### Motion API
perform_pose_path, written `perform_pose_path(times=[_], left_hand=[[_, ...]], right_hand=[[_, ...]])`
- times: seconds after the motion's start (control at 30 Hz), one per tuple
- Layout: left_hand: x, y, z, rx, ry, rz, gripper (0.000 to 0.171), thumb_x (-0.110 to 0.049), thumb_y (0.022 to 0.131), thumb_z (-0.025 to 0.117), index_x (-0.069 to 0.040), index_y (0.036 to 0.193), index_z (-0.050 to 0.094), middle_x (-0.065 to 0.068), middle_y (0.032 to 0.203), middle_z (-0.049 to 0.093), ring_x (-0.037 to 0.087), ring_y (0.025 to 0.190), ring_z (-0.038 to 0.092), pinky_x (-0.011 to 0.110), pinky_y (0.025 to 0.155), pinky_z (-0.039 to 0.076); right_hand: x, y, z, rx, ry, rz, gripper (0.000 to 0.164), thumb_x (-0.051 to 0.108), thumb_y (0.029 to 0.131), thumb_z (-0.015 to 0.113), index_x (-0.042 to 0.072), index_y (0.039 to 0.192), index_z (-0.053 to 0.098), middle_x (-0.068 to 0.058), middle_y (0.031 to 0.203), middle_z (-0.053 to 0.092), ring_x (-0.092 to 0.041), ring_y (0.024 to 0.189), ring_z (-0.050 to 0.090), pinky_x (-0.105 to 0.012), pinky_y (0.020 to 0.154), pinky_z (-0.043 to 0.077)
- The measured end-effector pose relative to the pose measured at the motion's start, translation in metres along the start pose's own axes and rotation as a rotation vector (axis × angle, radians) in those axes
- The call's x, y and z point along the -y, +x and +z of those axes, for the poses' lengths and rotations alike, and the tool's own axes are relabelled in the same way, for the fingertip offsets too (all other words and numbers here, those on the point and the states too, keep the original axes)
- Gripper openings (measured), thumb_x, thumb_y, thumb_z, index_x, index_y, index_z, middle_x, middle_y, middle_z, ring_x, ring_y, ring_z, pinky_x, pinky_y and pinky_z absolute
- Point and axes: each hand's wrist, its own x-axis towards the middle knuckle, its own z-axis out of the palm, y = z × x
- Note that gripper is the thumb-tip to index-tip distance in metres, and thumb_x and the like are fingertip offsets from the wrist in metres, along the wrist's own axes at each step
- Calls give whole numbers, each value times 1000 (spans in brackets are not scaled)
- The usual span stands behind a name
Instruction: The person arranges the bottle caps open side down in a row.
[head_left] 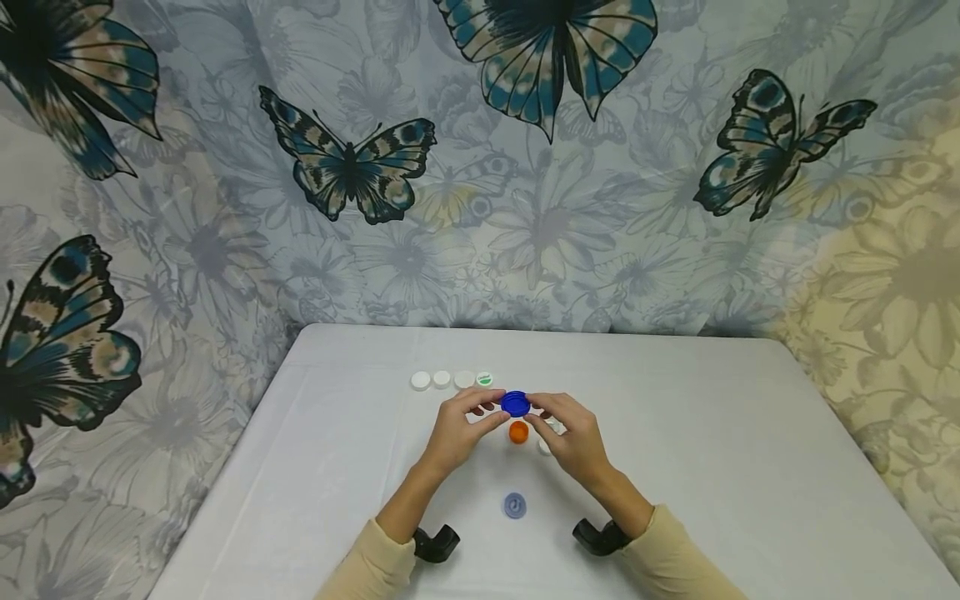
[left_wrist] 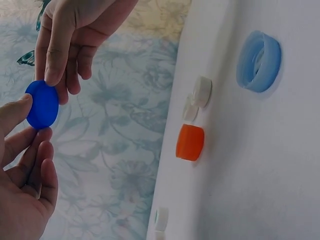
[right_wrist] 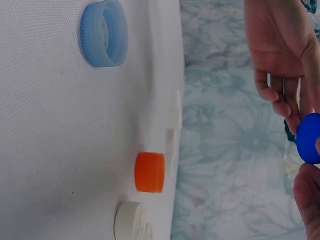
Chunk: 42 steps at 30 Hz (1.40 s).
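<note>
Head view: we see the left hand [head_left: 454, 429] and the right hand [head_left: 576, 433], fingers partly curled, both pinching a dark blue cap [head_left: 515, 404], raised off the counter [head_left: 720, 450] above the level of the orange cap [head_left: 518, 432]. Nearer us than the orange cap lies a pale blue cap [head_left: 514, 506]; four white caps [head_left: 442, 380] (one marked green) line up beyond the orange cap, leftward.

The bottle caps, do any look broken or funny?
I see nothing broken or spilled. The light-blue cap just sits by itself, apart from the others, which isn't really odd. The left hand and right hand hold the blue cap up.
</note>
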Motion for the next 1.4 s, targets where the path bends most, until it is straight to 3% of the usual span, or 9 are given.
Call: perform_pose_path(times=[0.2,0.3,0.43,0.73,0.97,1.17,1.4], left_hand=[[-1,-1,2,-12,-23,1,30,-16,87,73,-3,114,71,12,106,72,34,92,64,32,81,54],[-1,-2,3,-17,-22,3,29,-15,87,73,-2,113,72,12,105,72,30,91,65,34,81,55],[-1,-2,4,-18,-27,-16,29,-15,88,72,0,112,71,12,104,72,22,89,65,27,81,55],[-1,-2,5,-27,-60,-50,26,-16,87,73,-2,109,73,10,101,73,17,86,64,21,80,53],[0,-1,6,-46,-41,-31,23,-16,89,71,-3,108,74,9,98,74,11,84,63,21,79,53],[1,-2,7,-41,-52,-28,24,-15,91,68,-4,112,73,10,97,74,9,82,62,20,77,52],[1,-2,6,-23,-40,-51,26,-15,92,67,-7,116,71,9,95,73,13,83,64,19,77,52]], right_hand=[[1,1,2,-40,2,-8,41,-15,66,79,-3,104,72,-12,98,73,-22,83,65,-22,68,56],[1,1,2,-50,8,-3,40,-15,66,80,-3,104,73,-13,100,73,-23,85,65,-16,73,54],[2,0,2,-54,21,14,38,-14,67,79,-3,103,73,-13,100,73,-23,86,66,-11,77,51],[3,1,3,-81,12,18,36,-15,67,79,-5,100,74,-12,96,73,-25,84,66,-10,80,49],[5,1,4,-95,43,33,35,-16,66,78,-6,99,73,-11,86,72,-19,73,62,-11,68,50],[6,-2,5,-62,80,87,37,-15,69,77,-5,105,72,-6,74,68,-11,64,55,-10,62,45],[4,-5,2,58,114,208,42,-6,72,80,-2,113,70,-4,78,69,-7,69,58,-17,63,52]])
